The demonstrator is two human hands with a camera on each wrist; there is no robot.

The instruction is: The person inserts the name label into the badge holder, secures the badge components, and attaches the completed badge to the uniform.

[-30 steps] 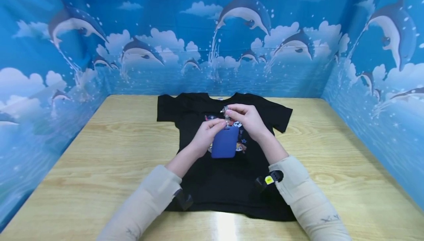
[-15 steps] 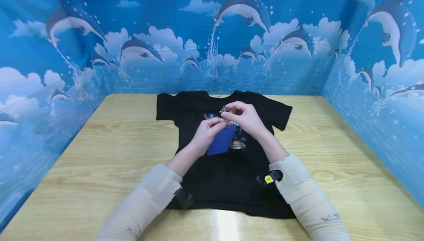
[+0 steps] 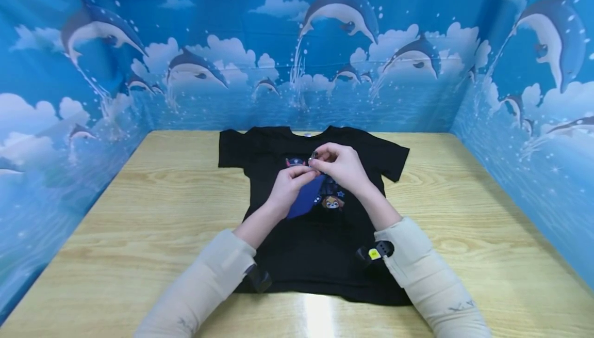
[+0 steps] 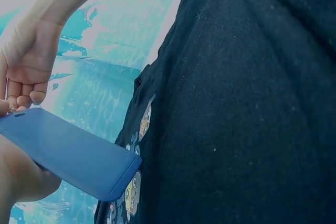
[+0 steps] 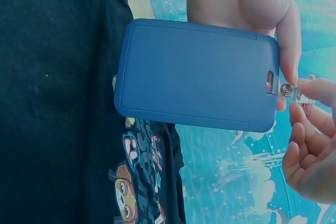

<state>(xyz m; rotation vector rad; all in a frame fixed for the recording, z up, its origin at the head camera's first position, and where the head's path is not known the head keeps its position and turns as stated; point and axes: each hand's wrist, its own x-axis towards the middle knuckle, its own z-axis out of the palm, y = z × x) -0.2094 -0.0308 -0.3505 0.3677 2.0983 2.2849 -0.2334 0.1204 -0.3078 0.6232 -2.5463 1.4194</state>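
A blue badge holder (image 5: 197,74) hangs over the black T-shirt (image 3: 320,260), tilted in the head view. My left hand (image 3: 284,192) pinches it at its slotted end, thumb beside the round metal snap (image 5: 286,90) of a short strap. Thumb and fingers of my right hand (image 3: 344,169) grip the metal clip (image 5: 306,98) at the strap's other end. In the left wrist view the holder juts out from my left fingers, and the right hand (image 4: 32,59) is behind it. In the head view, my fingers hide most of the clip and strap.
The T-shirt lies spread flat on the wooden table (image 3: 185,209), its cartoon dog print (image 3: 332,203) partly behind my hands and the holder. A blue dolphin-patterned curtain (image 3: 260,59) encloses the back and both sides.
The badge holder has swung from hanging straight to slanting, its lower end toward the left and its face partly turned away. My hands stay close together, with small finger movements at the clip.
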